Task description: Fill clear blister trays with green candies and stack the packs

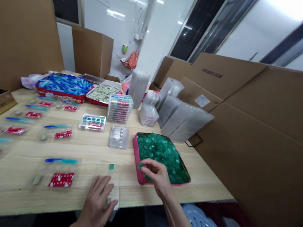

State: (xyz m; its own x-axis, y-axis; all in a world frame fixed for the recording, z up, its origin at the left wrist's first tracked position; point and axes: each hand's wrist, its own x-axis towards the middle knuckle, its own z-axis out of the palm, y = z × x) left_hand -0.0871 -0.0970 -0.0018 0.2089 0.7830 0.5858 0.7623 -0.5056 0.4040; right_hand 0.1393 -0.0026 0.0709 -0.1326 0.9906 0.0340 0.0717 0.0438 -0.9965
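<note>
My left hand [98, 200] lies flat, fingers extended, on a clear plastic tray [116, 170] at the front edge of the table. One small green square [111, 166] sits at the tray's far end. Over the near left corner of a pink-rimmed tin [135, 151], my right hand [156, 175] pinches a small translucent green piece [140, 166] between thumb and fingertips. Many similar green pieces [158, 153] are heaped in that tin. Part of the clear tray is hidden beneath my left hand.
Clear packs with blue pens and red packets [61, 179] lie in rows at left. Behind are an empty clear case [119, 137], a filled case [92, 122], stacked cases [120, 109], a tin of blue pens [64, 84] and plastic covers [177, 115]. Cardboard [266, 137] walls the right side.
</note>
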